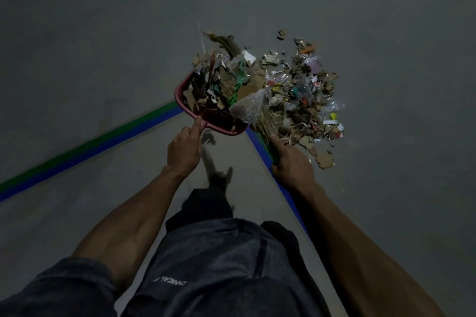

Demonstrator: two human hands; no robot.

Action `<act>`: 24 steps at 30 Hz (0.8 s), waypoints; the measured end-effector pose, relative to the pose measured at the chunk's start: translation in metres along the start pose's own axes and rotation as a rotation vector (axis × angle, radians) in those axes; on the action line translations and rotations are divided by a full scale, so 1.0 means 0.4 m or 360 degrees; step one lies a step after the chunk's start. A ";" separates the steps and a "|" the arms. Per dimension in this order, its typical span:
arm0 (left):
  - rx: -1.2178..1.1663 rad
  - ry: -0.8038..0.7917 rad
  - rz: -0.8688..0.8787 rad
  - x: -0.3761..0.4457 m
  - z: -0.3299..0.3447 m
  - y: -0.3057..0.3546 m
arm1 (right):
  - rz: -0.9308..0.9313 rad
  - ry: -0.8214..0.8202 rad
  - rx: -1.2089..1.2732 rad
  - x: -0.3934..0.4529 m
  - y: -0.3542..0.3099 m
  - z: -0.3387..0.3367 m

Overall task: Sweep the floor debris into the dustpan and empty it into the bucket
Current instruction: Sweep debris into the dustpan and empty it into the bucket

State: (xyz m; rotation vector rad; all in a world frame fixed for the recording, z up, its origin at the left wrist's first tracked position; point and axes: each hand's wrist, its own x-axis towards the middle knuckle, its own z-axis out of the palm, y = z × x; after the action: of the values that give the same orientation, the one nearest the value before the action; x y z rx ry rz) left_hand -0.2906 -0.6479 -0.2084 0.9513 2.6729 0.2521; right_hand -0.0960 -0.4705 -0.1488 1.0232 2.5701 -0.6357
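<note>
A red dustpan (180, 95) sits on the grey floor, heaped with paper scraps, cardboard bits and plastic. My left hand (184, 150) grips its handle from below, index finger stretched along it. To the right lies a loose pile of debris (301, 100) spread over the floor. A straw hand broom (262, 122) lies between the dustpan and the pile, its bristles partly buried under scraps. My right hand (291, 162) grips the broom's green handle at its lower end. No bucket is in view.
Green and blue tape lines (90, 147) run across the floor from the left toward the dustpan, and a blue line (286, 193) runs down under my right arm. My knee in dark shorts (219, 252) fills the bottom centre. Bare grey floor surrounds the pile.
</note>
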 end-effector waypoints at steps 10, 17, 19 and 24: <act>-0.0192 0.0150 -0.0516 -0.465 0.004 -0.013 | -0.0519 -0.0166 -0.0179 -0.222 -0.015 0.062; -0.0311 0.0248 -0.0935 -0.767 -0.010 -0.086 | -0.0916 -0.0269 -0.0326 -0.370 -0.137 0.113; -0.0350 0.0293 -0.1060 -0.838 -0.009 -0.121 | -0.1024 -0.0292 -0.0368 -0.402 -0.188 0.140; -0.0360 0.0369 -0.1268 -1.005 -0.012 -0.245 | -0.1253 -0.0361 -0.0461 -0.481 -0.347 0.228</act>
State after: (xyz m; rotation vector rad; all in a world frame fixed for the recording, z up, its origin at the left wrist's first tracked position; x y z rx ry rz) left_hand -0.0528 -0.9801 -0.1433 -0.2485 2.8945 0.4799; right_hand -0.0491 -0.7163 -0.1045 -0.1783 2.6885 -0.4807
